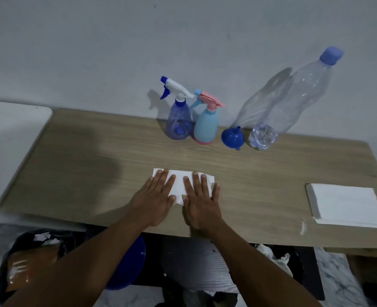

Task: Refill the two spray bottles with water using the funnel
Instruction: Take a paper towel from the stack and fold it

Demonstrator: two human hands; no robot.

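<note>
Two spray bottles stand side by side at the back of the wooden table (94,156): a clear blue one (178,120) with a white and blue trigger, and a light blue one (206,125) with a pink trigger. Right of them a blue funnel (233,137) rests mouth down. A large clear water bottle (294,100) with a blue cap stands beside it, holding little water. My left hand (155,196) and my right hand (202,200) lie flat with straight fingers on a white paper napkin (179,182) near the front edge.
A stack of white napkins (347,204) sits at the table's right side. Below the front edge are a blue bowl (129,262) and a dark bin (34,258) with rubbish. A white surface (10,138) adjoins the table on the left.
</note>
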